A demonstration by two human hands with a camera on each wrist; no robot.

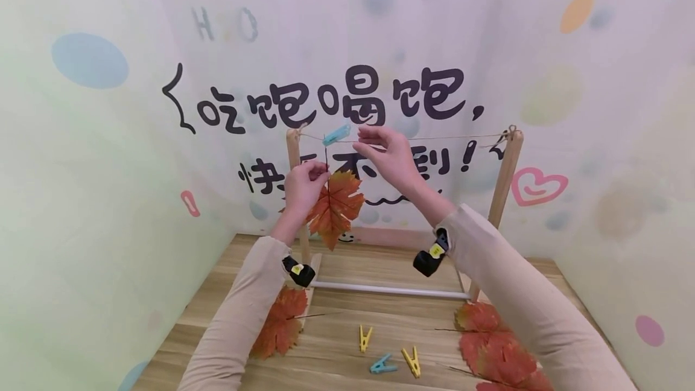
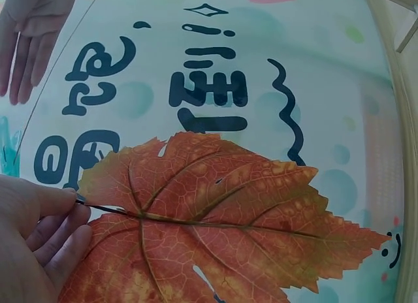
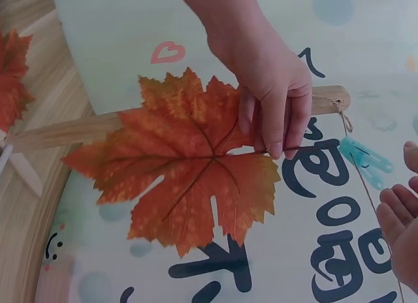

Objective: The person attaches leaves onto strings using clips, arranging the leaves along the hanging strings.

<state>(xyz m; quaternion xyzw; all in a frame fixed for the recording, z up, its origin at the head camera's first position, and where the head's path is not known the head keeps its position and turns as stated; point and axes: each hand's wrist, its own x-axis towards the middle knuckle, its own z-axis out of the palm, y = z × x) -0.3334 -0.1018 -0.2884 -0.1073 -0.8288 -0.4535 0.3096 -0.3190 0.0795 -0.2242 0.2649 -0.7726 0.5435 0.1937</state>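
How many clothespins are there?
4: a blue clothespin on the string; and on the table, a yellow clothespin, then nearer the camera another yellow clothespin with another blue clothespin to its left. The sleeves may hide more.

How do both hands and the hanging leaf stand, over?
Left hand pinching orange leaf by its stem. Right hand empty, just off blue clip on string. Stem reaches that clip. Nothing seen in the way.
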